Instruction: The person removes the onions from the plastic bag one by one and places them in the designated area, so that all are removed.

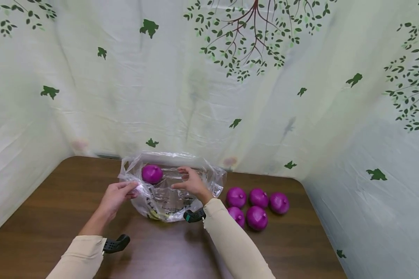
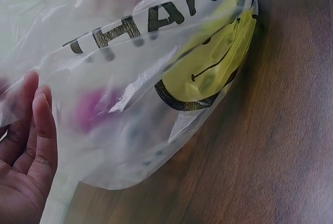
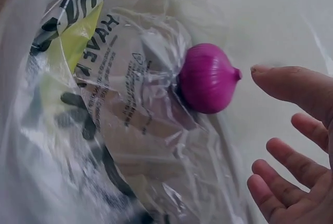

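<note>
A clear plastic bag (image 1: 167,197) with black lettering and a yellow print (image 2: 208,73) lies with its mouth spread wide. My left hand (image 1: 116,195) pinches the bag's left rim between thumb and fingers. Over the bag's opening is my right hand (image 1: 193,183), its fingers spread and nothing between them. One purple onion (image 1: 152,174) sits inside the bag toward the left. In the right wrist view that onion (image 3: 209,78) is close to my thumb but apart from it. Through the bag's wall it shows as a blurred purple patch in the left wrist view.
Several more purple onions (image 1: 257,218) are grouped on the brown wooden table (image 1: 153,252), right of the bag and partly behind my right sleeve. A pale curtain (image 1: 181,97) with leaf prints surrounds the table's back and sides.
</note>
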Motion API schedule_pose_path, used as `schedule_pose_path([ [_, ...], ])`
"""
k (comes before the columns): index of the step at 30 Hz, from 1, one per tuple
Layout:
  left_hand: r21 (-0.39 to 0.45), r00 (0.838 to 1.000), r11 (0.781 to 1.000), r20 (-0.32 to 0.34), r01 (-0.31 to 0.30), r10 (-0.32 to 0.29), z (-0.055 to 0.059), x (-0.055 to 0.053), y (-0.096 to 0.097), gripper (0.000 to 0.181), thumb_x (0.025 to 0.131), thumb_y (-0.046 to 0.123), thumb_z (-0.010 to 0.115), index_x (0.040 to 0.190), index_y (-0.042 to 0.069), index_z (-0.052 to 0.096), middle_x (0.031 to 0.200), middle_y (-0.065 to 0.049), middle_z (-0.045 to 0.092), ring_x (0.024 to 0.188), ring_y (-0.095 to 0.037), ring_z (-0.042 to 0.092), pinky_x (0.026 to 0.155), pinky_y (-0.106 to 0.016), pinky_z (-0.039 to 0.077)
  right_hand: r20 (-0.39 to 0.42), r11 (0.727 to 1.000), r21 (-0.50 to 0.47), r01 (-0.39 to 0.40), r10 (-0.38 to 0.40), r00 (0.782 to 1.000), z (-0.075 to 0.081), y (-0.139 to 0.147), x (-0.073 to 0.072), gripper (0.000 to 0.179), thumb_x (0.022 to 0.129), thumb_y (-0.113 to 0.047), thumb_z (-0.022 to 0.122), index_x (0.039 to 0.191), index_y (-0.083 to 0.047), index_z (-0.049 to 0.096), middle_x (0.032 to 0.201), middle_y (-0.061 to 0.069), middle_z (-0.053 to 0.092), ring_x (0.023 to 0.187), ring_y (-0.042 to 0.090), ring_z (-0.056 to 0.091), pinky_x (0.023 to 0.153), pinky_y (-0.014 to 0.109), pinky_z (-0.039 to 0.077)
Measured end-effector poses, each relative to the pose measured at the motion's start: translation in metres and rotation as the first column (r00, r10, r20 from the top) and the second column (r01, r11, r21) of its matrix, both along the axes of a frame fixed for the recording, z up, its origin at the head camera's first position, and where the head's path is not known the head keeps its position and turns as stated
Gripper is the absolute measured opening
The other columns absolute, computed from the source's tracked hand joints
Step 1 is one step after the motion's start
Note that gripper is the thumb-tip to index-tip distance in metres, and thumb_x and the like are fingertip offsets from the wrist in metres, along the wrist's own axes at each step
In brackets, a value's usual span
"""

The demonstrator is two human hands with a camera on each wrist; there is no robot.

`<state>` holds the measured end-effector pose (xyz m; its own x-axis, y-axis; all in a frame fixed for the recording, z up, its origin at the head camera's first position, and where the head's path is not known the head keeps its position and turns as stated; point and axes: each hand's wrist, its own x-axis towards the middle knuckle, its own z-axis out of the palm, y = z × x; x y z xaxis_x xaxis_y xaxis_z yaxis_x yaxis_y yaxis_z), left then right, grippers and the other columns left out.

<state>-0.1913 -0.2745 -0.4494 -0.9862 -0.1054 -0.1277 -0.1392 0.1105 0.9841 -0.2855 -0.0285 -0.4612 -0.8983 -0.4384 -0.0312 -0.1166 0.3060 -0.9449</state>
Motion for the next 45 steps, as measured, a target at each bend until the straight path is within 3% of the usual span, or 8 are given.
schedule_pose_path([
  [3,-0.019,1.0,1.0,0.01,-0.005,0.005,0.001,0.002,-0.001,0.047,0.099,0.026,0.056,0.119,-0.016,0.056,0.077,0.01,0.064,0.072,-0.004,0.063,0.074,-0.018,0.052,0.02,1.0,-0.024,0.01,-0.009,1.0,-0.007,-0.007,-0.002,0.064,0.076,-0.006,0.081,0.132,-0.003,0.051,0.136,0.018,0.05,0.125,0.04,0.046,0.092,0.039,0.049],
  [9,-0.036,0.999,0.999,0.03,-0.021,0.022,-0.001,0.005,-0.005,0.045,0.098,0.03,0.057,0.115,-0.012,0.061,0.076,0.009,0.065,0.072,-0.004,0.063,0.074,-0.017,0.051,0.023,0.999,0.029,0.017,-0.017,1.0,-0.016,-0.023,-0.005,0.067,0.075,-0.008,0.082,0.133,-0.002,0.05,0.134,0.019,0.051,0.121,0.038,0.049,0.088,0.038,0.051],
  [15,0.003,0.999,0.999,0.038,-0.039,0.039,-0.004,0.007,-0.006,0.036,0.097,0.027,0.059,0.11,-0.006,0.065,0.075,0.01,0.065,0.071,-0.004,0.064,0.074,-0.018,0.051,0.037,0.999,0.016,0.051,-0.051,0.998,-0.015,-0.037,-0.008,0.064,0.074,-0.007,0.083,0.132,-0.004,0.053,0.133,0.017,0.054,0.123,0.037,0.048,0.094,0.043,0.048],
  [29,0.024,0.997,0.998,0.038,-0.062,0.061,-0.005,0.005,-0.007,0.042,0.097,0.024,0.059,0.115,-0.014,0.06,0.074,0.008,0.064,0.068,-0.005,0.063,0.072,-0.019,0.053,0.072,0.987,-0.084,0.137,-0.131,0.989,-0.014,-0.047,-0.014,0.069,0.073,-0.007,0.083,0.134,-0.003,0.05,0.136,0.017,0.051,0.126,0.037,0.046,0.102,0.045,0.042],
  [45,-0.031,0.999,0.999,0.025,-0.043,0.044,0.002,0.007,-0.008,0.051,0.096,0.03,0.06,0.119,-0.016,0.057,0.077,0.007,0.064,0.072,-0.006,0.063,0.075,-0.017,0.052,0.067,0.977,-0.086,0.194,-0.188,0.98,-0.021,-0.075,-0.008,0.064,0.071,-0.006,0.085,0.128,-0.004,0.055,0.129,0.015,0.056,0.119,0.034,0.051,0.094,0.04,0.048],
])
